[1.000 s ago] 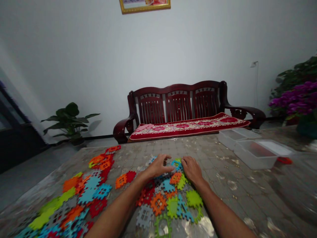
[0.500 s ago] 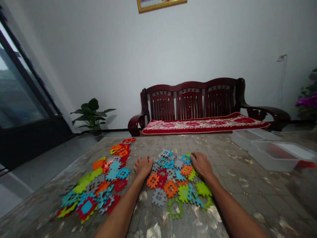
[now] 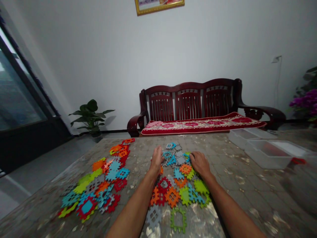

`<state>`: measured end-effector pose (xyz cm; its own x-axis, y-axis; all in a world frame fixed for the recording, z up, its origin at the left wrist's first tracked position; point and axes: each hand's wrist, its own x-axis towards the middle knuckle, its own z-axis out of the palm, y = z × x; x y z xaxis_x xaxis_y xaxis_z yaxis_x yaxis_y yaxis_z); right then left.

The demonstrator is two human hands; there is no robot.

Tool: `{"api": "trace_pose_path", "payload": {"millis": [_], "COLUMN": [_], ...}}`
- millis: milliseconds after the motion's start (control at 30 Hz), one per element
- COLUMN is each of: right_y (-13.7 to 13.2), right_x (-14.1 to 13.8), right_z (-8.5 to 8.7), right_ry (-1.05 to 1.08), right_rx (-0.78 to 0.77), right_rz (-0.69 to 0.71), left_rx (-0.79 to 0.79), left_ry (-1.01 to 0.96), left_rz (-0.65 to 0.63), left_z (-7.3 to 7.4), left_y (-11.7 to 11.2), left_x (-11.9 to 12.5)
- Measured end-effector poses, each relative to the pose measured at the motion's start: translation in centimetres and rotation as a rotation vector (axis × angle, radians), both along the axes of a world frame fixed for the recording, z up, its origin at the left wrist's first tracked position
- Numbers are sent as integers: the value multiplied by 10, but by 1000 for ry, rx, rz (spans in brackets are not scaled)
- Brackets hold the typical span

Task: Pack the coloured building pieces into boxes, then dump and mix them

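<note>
Flat toothed puzzle tiles in red, orange, green, blue and grey lie in a group (image 3: 178,185) on the table (image 3: 235,195) in front of me. My left hand (image 3: 156,160) rests at the group's left edge, fingers stretched forward and together, flat on the tiles. At the group's right side my right hand (image 3: 200,163) lies palm down, its fingers over blue and green tiles. Neither hand visibly lifts a tile. A second, larger spread of tiles (image 3: 99,181) lies to the left.
Two clear plastic boxes (image 3: 267,148) stand at the table's far right, a small red piece (image 3: 298,161) beside them. Beyond the table are a dark wooden bench (image 3: 198,109) with a red cushion, a potted plant (image 3: 90,115) and purple flowers (image 3: 304,104).
My left hand moved from the group's left side forward and inward onto the tiles. The tiles under my hands shifted farther away. The right hand stayed nearly in place.
</note>
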<state>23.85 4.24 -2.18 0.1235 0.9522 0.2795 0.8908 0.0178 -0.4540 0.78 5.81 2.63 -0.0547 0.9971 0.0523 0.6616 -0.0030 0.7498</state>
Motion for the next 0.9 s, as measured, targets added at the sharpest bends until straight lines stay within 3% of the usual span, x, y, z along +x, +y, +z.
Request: {"api": "trace_pose_path", "payload": {"millis": [100, 200, 367, 500, 700, 900], "right_y": [0, 0, 1, 1, 1, 0], "right_x": [1, 1, 1, 1, 1, 1], "right_z": [0, 0, -2, -3, -4, -2], "right_ry": [10, 20, 32, 32, 24, 29], "right_rx": [-2, -4, 0, 7, 13, 21], "right_rz": [-7, -16, -6, 0, 6, -14], "left_rx": [41, 73, -162, -99, 210, 342], "left_ry": [-203, -272, 264, 462, 485, 408], "left_rz": [-99, -301, -545, -605, -491, -405], "left_z": [6, 8, -6, -23, -45, -43], "left_y": [-17, -45, -106, -133, -115, -77], "left_x": [1, -22, -82, -95, -70, -37]}}
